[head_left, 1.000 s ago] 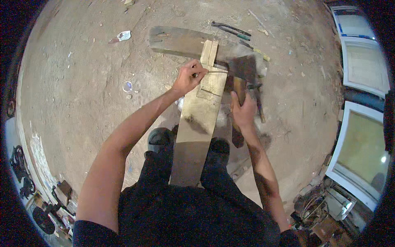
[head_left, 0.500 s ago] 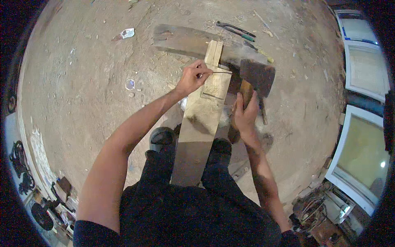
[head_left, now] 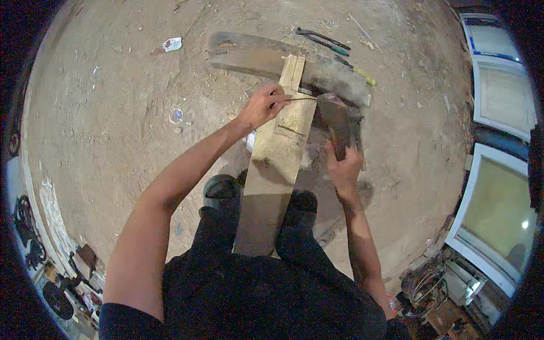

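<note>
My left hand (head_left: 263,106)'s pinching a thin dark metal rod (head_left: 304,99) over the pale wooden plank (head_left: 276,158), upper centre, and the wooden-handled dark hatchet (head_left: 337,124) gripped in my right hand (head_left: 344,168) just swung inward, so it's right by the rod's tip.

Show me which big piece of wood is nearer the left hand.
The pale plank, running lengthwise between the shoes: the left hand is at its edge. The grey beam lies crosswise, farther off.
</note>
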Demonstrator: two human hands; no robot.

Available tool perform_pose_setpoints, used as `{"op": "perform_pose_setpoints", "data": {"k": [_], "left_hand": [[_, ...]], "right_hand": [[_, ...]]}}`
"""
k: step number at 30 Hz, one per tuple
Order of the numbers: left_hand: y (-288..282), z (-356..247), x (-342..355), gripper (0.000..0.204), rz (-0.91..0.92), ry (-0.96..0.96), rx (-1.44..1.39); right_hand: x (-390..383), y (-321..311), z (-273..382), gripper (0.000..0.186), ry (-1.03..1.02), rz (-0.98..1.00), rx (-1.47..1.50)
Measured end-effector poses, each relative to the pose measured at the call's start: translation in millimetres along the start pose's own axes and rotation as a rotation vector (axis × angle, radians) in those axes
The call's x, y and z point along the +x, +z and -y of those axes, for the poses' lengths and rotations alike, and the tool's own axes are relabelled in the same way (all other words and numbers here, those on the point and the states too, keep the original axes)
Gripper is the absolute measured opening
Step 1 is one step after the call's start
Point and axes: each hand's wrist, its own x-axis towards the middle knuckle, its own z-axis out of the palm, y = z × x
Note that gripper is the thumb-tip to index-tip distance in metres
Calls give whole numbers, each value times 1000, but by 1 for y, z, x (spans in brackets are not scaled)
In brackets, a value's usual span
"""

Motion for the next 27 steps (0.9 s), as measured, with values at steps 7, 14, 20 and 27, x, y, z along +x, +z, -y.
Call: {"op": "perform_pose_setpoints", "data": {"k": [7,14,20,27], "left_hand": [[2,-12,5,11,-68,9,41],[4,-5,1,15,-46,-56,-83],[5,-1,2,21,-53,-50,-134],[8,-10,2,10,-68,-99,-116]], "right_hand": [[-12,32,-34,33,-101,-53,48],[-9,21,-26,29,-95,-93,74],[7,17,-16,34,-76,-119,264],[24,49,-29,35,45,-21,-170]]}}
